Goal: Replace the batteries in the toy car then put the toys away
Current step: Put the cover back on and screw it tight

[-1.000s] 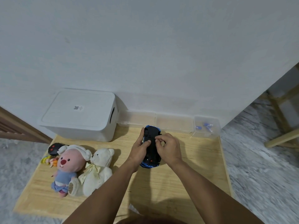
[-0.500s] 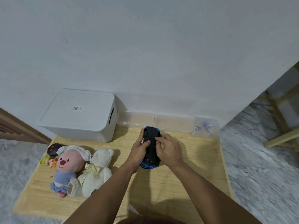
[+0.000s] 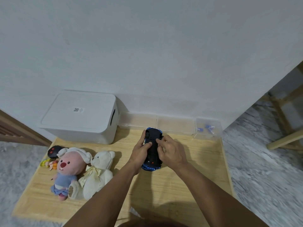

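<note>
A blue toy car [image 3: 152,149] lies upside down on the wooden table [image 3: 193,169], its black underside facing up. My left hand [image 3: 140,152] grips its left side, thumb resting on the underside. My right hand [image 3: 171,151] holds the right side, fingertips pressing on the middle of the underside. Blue batteries [image 3: 207,128] lie in a small clear box [image 3: 207,130] at the table's back right. To the left sit a pink plush [image 3: 68,171], a white teddy bear [image 3: 98,174], a black remote [image 3: 53,151] and a small doll [image 3: 49,164].
A white lidded storage box [image 3: 80,117] stands at the back left against the wall. Two clear lidded containers [image 3: 157,122] line the wall behind the car. Marble floor surrounds the low table; a wooden frame [image 3: 285,128] stands to the right.
My hands stay on the car; the right fingers have shifted slightly along the underside. The view has barely moved.
</note>
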Demonstrator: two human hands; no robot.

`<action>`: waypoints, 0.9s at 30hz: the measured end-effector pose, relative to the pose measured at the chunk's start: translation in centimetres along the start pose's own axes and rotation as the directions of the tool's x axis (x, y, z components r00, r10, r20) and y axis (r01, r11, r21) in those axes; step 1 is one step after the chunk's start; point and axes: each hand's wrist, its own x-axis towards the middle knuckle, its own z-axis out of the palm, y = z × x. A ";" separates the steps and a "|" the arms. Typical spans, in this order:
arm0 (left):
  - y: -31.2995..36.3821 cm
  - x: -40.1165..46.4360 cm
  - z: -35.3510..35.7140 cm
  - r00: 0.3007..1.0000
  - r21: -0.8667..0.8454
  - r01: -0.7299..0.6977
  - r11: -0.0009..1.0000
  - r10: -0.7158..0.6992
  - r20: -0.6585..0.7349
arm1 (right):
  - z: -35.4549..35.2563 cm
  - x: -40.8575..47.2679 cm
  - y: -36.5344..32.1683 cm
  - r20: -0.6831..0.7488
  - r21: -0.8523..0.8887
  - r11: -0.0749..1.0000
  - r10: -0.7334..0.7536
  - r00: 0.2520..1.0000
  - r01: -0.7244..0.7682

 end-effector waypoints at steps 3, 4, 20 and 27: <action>0.0 0.0 0.0 1.000 0.000 0.001 1.000 -0.001 -0.002 | 0.1 0.1 0.2 0.032 -0.002 1.000 0.019 0.999 -0.019; 0.0 0.0 0.1 1.000 -0.005 0.004 1.000 -0.004 0.000 | 0.2 0.2 0.2 0.043 0.035 0.997 0.066 0.997 -0.067; 0.5 0.4 -0.4 0.995 -0.140 0.102 0.985 -0.099 0.023 | -3.9 4.4 -0.5 0.250 0.736 0.429 0.546 0.799 -0.524; 1.0 0.5 -0.6 0.992 -0.127 0.114 0.985 -0.107 0.066 | -4.5 4.7 -1.5 0.234 0.766 0.447 0.476 0.848 -0.462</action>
